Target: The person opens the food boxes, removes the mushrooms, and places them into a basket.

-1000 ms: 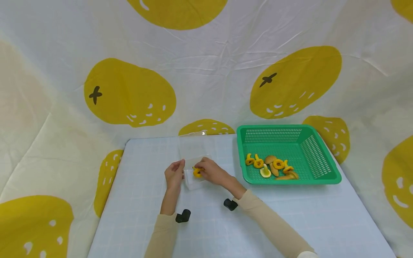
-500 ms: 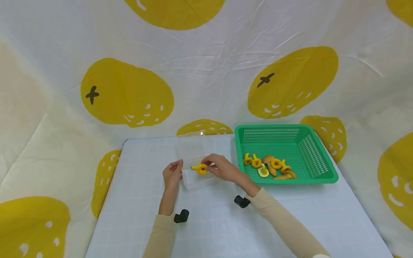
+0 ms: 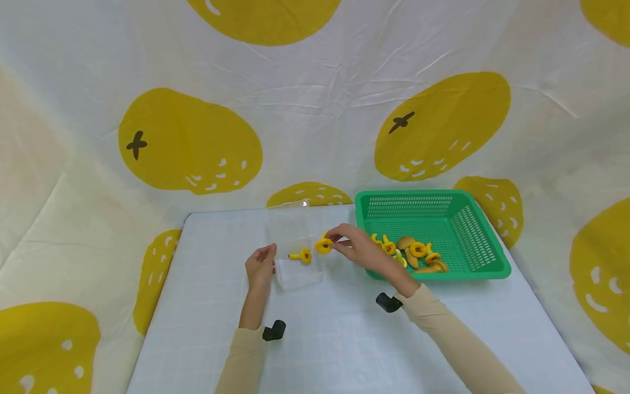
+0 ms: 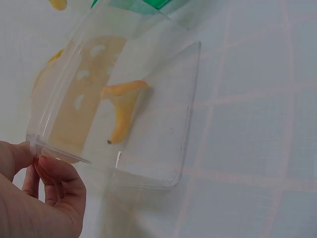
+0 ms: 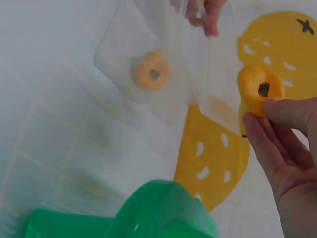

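Note:
My right hand [image 3: 361, 249] pinches a yellow chanterelle mushroom [image 3: 323, 245] between thumb and fingers, in the air between the clear plastic box [image 3: 299, 280] and the green basket. In the right wrist view this mushroom [image 5: 260, 89] turns its dark-centred cap to the camera. A second yellow chanterelle [image 3: 304, 255] lies on its side in the box, stem to the left; the left wrist view shows it [image 4: 124, 106] through the clear wall. My left hand [image 3: 260, 268] pinches the box's left edge with thumb and fingers. The box's clear lid [image 3: 287, 225] stands raised at the back.
The green plastic basket [image 3: 482, 273] stands at the right with several yellow and brown mushrooms [image 3: 418, 250] inside. Behind the table [image 3: 334, 339] hangs a pale cloth [image 3: 315, 109] printed with big yellow fruits.
My right hand has moved right and slightly up, out from over the box, carrying one chanterelle. The other chanterelle now shows fully in the box. My left hand keeps hold of the edge.

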The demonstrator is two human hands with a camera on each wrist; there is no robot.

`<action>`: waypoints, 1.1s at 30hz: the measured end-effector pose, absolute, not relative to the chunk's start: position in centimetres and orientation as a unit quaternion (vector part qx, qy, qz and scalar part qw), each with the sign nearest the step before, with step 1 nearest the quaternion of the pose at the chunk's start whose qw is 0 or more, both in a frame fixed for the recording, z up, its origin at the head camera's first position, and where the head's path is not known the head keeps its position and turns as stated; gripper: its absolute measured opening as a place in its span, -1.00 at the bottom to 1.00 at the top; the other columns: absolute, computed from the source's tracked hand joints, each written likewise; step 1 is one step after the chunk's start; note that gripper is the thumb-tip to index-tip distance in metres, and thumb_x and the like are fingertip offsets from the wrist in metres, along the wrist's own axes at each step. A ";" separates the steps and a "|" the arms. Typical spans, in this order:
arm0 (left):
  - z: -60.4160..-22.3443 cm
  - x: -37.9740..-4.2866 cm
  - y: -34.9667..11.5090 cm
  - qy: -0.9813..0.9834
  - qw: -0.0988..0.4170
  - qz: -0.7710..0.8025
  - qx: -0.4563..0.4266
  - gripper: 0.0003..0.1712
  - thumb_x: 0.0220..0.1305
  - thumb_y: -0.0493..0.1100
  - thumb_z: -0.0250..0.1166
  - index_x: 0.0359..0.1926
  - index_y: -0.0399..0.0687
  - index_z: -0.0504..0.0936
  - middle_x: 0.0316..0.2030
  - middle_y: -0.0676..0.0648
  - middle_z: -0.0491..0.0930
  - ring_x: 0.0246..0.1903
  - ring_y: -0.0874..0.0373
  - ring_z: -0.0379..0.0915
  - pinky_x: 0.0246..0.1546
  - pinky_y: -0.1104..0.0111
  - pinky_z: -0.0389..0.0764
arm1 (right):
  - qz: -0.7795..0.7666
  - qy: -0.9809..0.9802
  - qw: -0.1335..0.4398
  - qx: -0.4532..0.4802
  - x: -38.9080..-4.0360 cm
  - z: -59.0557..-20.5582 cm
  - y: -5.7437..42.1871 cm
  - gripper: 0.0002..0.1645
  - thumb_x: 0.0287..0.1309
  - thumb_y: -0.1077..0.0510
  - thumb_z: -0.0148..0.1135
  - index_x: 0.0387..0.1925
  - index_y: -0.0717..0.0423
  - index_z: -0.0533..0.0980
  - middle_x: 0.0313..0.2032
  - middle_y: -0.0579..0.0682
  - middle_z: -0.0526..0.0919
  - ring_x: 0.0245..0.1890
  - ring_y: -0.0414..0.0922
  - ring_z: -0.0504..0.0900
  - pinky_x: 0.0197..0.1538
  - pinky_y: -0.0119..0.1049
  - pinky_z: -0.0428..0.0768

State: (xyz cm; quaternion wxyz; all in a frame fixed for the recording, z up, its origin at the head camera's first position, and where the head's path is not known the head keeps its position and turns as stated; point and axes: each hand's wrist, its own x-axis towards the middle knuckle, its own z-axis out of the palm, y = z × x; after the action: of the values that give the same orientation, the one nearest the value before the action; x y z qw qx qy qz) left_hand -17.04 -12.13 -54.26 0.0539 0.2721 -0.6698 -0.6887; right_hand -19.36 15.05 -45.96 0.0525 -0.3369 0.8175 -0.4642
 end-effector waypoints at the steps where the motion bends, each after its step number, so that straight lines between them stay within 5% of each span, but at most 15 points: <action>1: -54.2 -17.0 -12.2 -0.671 0.053 -0.688 0.272 -0.62 0.41 0.01 0.38 0.00 -0.21 0.69 -0.17 -0.23 0.63 -0.42 0.20 0.41 -0.57 0.53 0.45 | -0.465 0.819 0.048 -0.331 -19.4 -45.9 15.3 -0.72 0.37 0.41 0.23 0.08 0.32 0.58 0.00 0.15 0.66 0.00 0.06 0.66 0.04 -0.22 0.69; 9: -54.1 -17.0 -12.3 -0.675 0.054 -0.684 0.270 -0.61 0.41 0.01 0.38 0.02 -0.22 0.68 -0.19 -0.20 0.62 -0.30 0.03 0.45 -0.56 0.53 0.44 | -0.489 0.820 0.017 -0.298 -19.2 -45.4 17.6 -0.73 0.38 0.41 0.23 0.07 0.33 0.58 0.04 0.21 0.64 0.02 0.12 0.65 0.06 -0.05 0.68; 21: -54.2 -17.0 -12.2 -0.673 0.058 -0.688 0.265 -0.63 0.40 -0.01 0.38 -0.01 -0.23 0.68 -0.25 -0.18 0.61 -0.36 0.08 0.43 -0.57 0.52 0.44 | -0.496 0.831 -0.031 -0.249 -19.3 -46.2 22.3 -0.71 0.33 0.44 0.26 0.06 0.38 0.56 -0.01 0.26 0.61 0.03 0.18 0.62 0.06 0.00 0.66; 30: -54.3 -17.0 -12.2 -0.673 0.056 -0.687 0.270 -0.61 0.40 0.02 0.39 0.00 -0.22 0.68 -0.21 -0.21 0.61 -0.42 0.19 0.40 -0.57 0.53 0.44 | -0.489 0.844 -0.057 -0.212 -19.4 -47.9 26.1 -0.69 0.32 0.49 0.24 0.08 0.42 0.54 0.02 0.30 0.60 0.00 0.20 0.60 0.01 -0.52 0.60; 33: -54.4 -17.0 -12.2 -0.675 0.053 -0.685 0.270 -0.60 0.40 0.03 0.38 0.00 -0.22 0.68 -0.20 -0.24 0.60 -0.44 0.21 0.39 -0.57 0.52 0.45 | -0.478 0.852 -0.067 -0.204 -19.7 -48.8 27.3 -0.68 0.33 0.48 0.23 0.09 0.44 0.53 0.01 0.32 0.60 0.00 0.21 0.60 0.00 -0.55 0.59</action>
State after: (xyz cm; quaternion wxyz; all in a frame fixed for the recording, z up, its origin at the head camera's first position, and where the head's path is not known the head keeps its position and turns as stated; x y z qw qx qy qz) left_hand -17.01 -12.21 -54.39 0.0535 0.2697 -0.6750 -0.6847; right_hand -19.69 27.28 -48.82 -0.0669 -0.2036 0.8520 -0.4776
